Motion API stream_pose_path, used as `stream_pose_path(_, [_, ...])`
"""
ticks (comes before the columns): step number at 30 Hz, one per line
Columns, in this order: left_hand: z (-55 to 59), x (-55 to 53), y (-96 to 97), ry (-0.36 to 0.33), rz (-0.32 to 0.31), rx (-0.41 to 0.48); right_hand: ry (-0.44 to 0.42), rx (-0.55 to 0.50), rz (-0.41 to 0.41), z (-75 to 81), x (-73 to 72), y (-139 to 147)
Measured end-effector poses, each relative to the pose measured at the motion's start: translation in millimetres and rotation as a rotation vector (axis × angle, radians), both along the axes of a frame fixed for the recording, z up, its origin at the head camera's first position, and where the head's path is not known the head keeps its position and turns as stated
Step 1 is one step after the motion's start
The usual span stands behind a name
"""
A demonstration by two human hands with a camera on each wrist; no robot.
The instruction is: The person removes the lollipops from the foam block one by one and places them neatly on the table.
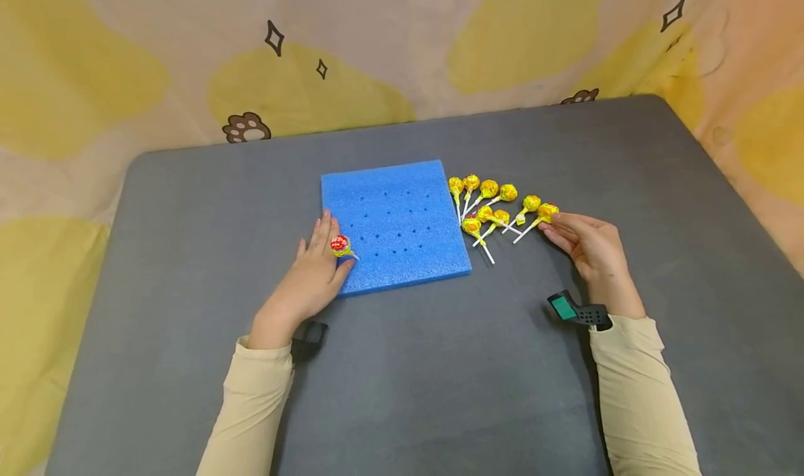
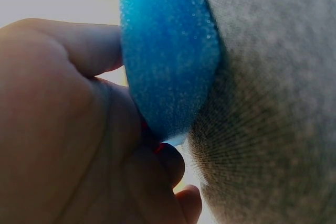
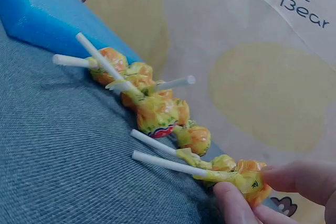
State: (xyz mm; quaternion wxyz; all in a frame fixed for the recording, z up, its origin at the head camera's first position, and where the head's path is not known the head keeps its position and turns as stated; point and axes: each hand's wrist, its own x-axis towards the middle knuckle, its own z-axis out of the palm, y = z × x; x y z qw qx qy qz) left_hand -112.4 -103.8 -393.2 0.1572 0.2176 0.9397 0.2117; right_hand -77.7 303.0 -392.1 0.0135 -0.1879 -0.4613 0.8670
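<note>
A blue foam board (image 1: 388,183) with rows of small holes lies on the table. My left hand (image 1: 314,272) rests along its left edge, fingers extended and thumb on the foam. One lollipop (image 1: 340,245) with a red and yellow wrapper stands in the foam between that thumb and the fingers. To the right of the board, my right hand (image 1: 593,246) pinches a yellow-wrapped lollipop (image 3: 252,181) by its candy head, between thumb and fingers. Its white stick points left, toward the board. Several more yellow lollipops (image 1: 488,188) lie in a loose group between board and hand.
The grey table (image 1: 440,378) has a cloth-like surface. Behind it hangs a patterned cloth (image 1: 389,15) with yellow patches and paw prints. A black wrist camera (image 1: 578,312) is strapped on the right wrist.
</note>
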Motion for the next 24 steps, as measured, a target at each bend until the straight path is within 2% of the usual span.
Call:
stream_pose_path(8, [2.0,0.1,0.4,0.0,-0.003,0.001,-0.022,0.064,0.048,0.6,-2.5,-1.1])
stream_pose_path(18, [1.8,-0.9,0.0,-0.006,-0.005,0.006,-0.005,0.144,0.191,-0.3,-3.6,-1.6])
stream_pose_path(24, [0.5,-1.4,-0.5,-0.006,-0.009,0.012,-0.006,0.211,0.199,-1.2,-3.9,-4.9])
